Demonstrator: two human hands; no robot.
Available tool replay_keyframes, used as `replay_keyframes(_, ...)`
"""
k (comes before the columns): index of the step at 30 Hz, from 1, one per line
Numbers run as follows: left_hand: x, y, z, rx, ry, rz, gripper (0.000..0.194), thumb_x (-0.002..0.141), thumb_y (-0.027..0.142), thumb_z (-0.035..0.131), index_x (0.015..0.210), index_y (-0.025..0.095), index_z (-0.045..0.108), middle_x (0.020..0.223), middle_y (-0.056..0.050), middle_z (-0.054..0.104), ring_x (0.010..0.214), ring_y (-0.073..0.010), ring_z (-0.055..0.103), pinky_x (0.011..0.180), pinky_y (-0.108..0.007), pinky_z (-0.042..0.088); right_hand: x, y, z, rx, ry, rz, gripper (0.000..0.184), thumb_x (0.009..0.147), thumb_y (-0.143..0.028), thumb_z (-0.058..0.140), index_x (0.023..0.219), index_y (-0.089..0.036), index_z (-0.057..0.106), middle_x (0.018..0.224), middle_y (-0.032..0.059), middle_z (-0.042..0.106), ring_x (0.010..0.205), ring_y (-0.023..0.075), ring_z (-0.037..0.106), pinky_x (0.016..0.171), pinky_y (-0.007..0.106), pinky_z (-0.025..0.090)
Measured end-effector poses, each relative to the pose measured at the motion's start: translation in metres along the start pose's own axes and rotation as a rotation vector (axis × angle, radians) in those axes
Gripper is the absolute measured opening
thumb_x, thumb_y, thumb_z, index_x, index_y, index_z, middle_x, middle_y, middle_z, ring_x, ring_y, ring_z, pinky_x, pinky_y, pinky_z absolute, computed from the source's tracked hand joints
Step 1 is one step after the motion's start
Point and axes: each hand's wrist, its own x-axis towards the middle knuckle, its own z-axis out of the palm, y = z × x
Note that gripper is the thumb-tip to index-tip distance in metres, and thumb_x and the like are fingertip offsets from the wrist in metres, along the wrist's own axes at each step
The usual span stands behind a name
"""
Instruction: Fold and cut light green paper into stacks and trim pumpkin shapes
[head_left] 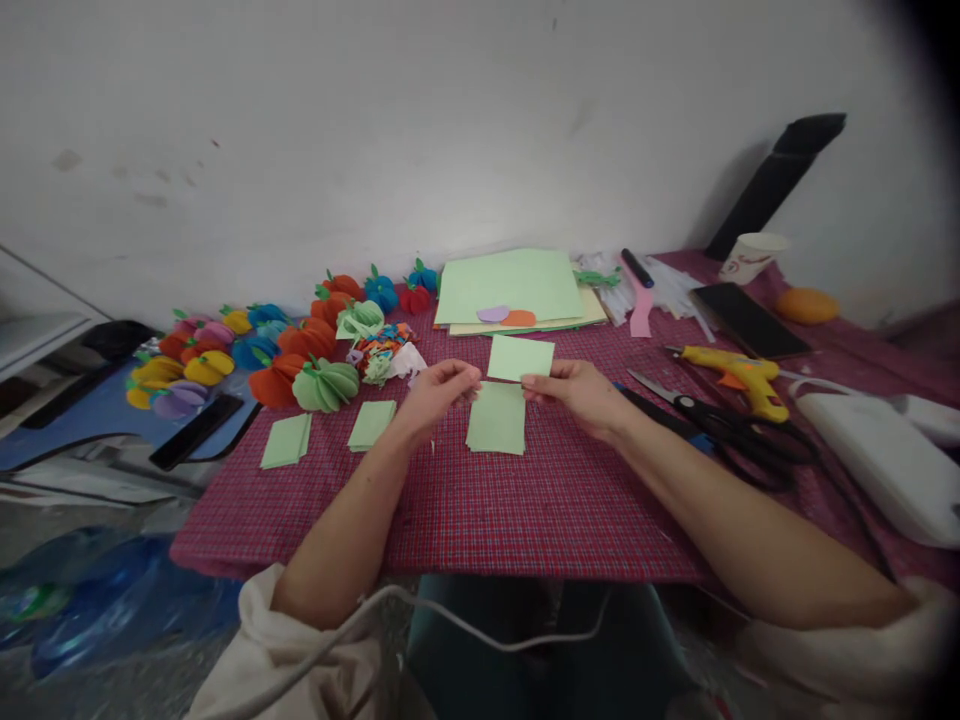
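My right hand (574, 393) pinches a pale green paper piece (521, 357) by its lower right corner, holding it just above the table. Below that piece lies a stack of pale green paper squares (496, 420) on the checked red cloth. My left hand (442, 393) is at the left of the held paper, thumb and fingertips pressed together near the stack's upper left corner. Whatever it may hold is too small to make out. Two smaller piles of green paper, a nearer pile (373, 425) and a farther pile (286, 441), lie to the left.
Behind are large green sheets (510, 285) and paper scraps (384, 350). Colourful paper pumpkins (304, 350) crowd the left. On the right lie scissors (731, 430), a yellow glue gun (739, 375), a phone (750, 320), a paper cup (752, 258) and a white box (885, 460).
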Motion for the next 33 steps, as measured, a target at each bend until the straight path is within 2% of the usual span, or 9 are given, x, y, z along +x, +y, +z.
replay_keyframes(2, -0.003, -0.002, 0.014, -0.008, -0.066, -0.007, 0.028, 0.066, 0.038, 0.059, 0.082, 0.015, 0.056, 0.070, -0.001, 0.059, 0.060, -0.0087, 0.052, 0.049, -0.018, 0.035, -0.002, 0.005, 0.009, 0.034, -0.013, -0.025, 0.021, 0.061, -0.034, 0.063, 0.070, -0.015, 0.062, 0.066, 0.0020, 0.063, 0.059, 0.0104, 0.054, 0.061, 0.025, 0.043)
replay_keyframes(5, -0.007, -0.007, 0.030, -0.015, -0.041, 0.007, 0.028, 0.065, 0.038, 0.060, 0.079, 0.014, 0.057, 0.065, -0.001, 0.057, 0.057, -0.0084, 0.050, 0.048, -0.019, 0.034, -0.004, 0.011, 0.019, 0.022, -0.054, -0.049, 0.022, 0.064, -0.034, 0.061, 0.072, -0.015, 0.062, 0.067, 0.0015, 0.063, 0.061, 0.0112, 0.055, 0.063, 0.026, 0.043)
replay_keyframes(7, -0.008, -0.009, 0.033, -0.021, -0.008, 0.000, 0.027, 0.065, 0.038, 0.059, 0.075, 0.013, 0.057, 0.061, 0.000, 0.056, 0.053, -0.0075, 0.048, 0.047, -0.019, 0.033, -0.005, 0.014, 0.021, -0.020, -0.074, -0.059, 0.022, 0.065, -0.035, 0.059, 0.073, -0.014, 0.061, 0.068, 0.0017, 0.062, 0.062, 0.0118, 0.055, 0.064, 0.027, 0.043)
replay_keyframes(11, -0.005, -0.013, 0.025, 0.016, 0.048, 0.020, 0.025, 0.065, 0.037, 0.060, 0.068, 0.013, 0.056, 0.056, 0.002, 0.054, 0.049, -0.0066, 0.044, 0.046, -0.019, 0.033, -0.004, 0.015, 0.019, -0.131, -0.101, -0.137, 0.020, 0.069, -0.033, 0.055, 0.076, -0.015, 0.060, 0.073, 0.0019, 0.062, 0.068, 0.0133, 0.056, 0.065, 0.027, 0.044)
replay_keyframes(17, -0.001, -0.017, 0.019, 0.007, 0.139, 0.129, 0.021, 0.064, 0.033, 0.061, 0.068, 0.013, 0.058, 0.057, 0.002, 0.053, 0.052, -0.0071, 0.046, 0.050, -0.019, 0.037, -0.004, 0.005, 0.012, -0.232, 0.174, -0.410, 0.024, 0.071, -0.032, 0.053, 0.090, -0.017, 0.056, 0.084, 0.0032, 0.061, 0.073, 0.0133, 0.056, 0.069, 0.029, 0.044)
replay_keyframes(20, 0.000, -0.017, 0.019, 0.016, 0.142, 0.145, 0.020, 0.064, 0.032, 0.061, 0.070, 0.013, 0.059, 0.058, 0.002, 0.053, 0.053, -0.0074, 0.046, 0.052, -0.020, 0.038, -0.008, -0.001, 0.010, -0.257, 0.256, -0.493, 0.027, 0.075, -0.031, 0.049, 0.098, -0.018, 0.055, 0.092, 0.0046, 0.060, 0.077, 0.0134, 0.056, 0.071, 0.030, 0.044)
replay_keyframes(23, 0.000, -0.018, 0.020, 0.021, 0.155, 0.136, 0.020, 0.064, 0.032, 0.062, 0.068, 0.013, 0.059, 0.058, 0.002, 0.054, 0.053, -0.0077, 0.047, 0.053, -0.020, 0.039, -0.012, -0.006, 0.008, -0.374, 0.323, -0.621, 0.024, 0.077, -0.029, 0.048, 0.098, -0.021, 0.056, 0.100, 0.0045, 0.057, 0.086, 0.0149, 0.054, 0.074, 0.031, 0.044)
replay_keyframes(27, 0.000, -0.016, 0.021, 0.013, 0.165, 0.123, 0.021, 0.063, 0.033, 0.062, 0.071, 0.013, 0.060, 0.060, 0.002, 0.057, 0.054, -0.0084, 0.049, 0.054, -0.021, 0.040, -0.013, -0.008, 0.007, -0.547, 0.342, -0.746, 0.021, 0.076, -0.026, 0.049, 0.095, -0.025, 0.059, 0.103, 0.0038, 0.055, 0.098, 0.0171, 0.049, 0.082, 0.035, 0.042)
replay_keyframes(33, -0.003, -0.011, 0.024, 0.032, 0.146, 0.109, 0.026, 0.062, 0.034, 0.063, 0.079, 0.014, 0.062, 0.065, 0.000, 0.062, 0.057, -0.0113, 0.054, 0.052, -0.022, 0.043, -0.011, -0.006, 0.005, -0.641, 0.337, -0.782, 0.023, 0.075, -0.024, 0.052, 0.097, -0.026, 0.058, 0.103, 0.0039, 0.055, 0.099, 0.0186, 0.049, 0.086, 0.039, 0.039)
